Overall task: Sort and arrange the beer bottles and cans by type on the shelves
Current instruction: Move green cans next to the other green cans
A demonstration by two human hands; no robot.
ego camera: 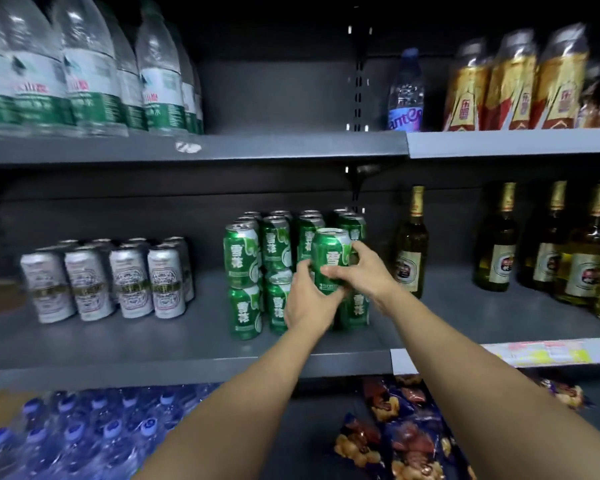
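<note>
Both hands hold one green can [329,259]: the left hand [309,299] wraps its fingers around the lower part of the can from the left side, and the right hand [361,268] grips it from the right, with the thumb up near the top rim and the fingers curled across the front. This green can stands upright at the front right of the stack of green cans [257,271] on the middle shelf [187,355], at the height of the upper layer; whether it already rests on the can below I cannot tell, because the hands cover its bottom. The stack has two layers and goes back in several rows. To the left of it, well apart on the same shelf, stands a group of silver cans [118,282] in one layer. To the right of the hands, a single green glass bottle [411,251] stands near the stack, and further right is a group of similar beer bottles [551,247] on the next shelf section. On the upper shelf [291,145] are clear water bottles [84,81] at the left and gold-wrapped bottles [516,84] at the right.
</note>
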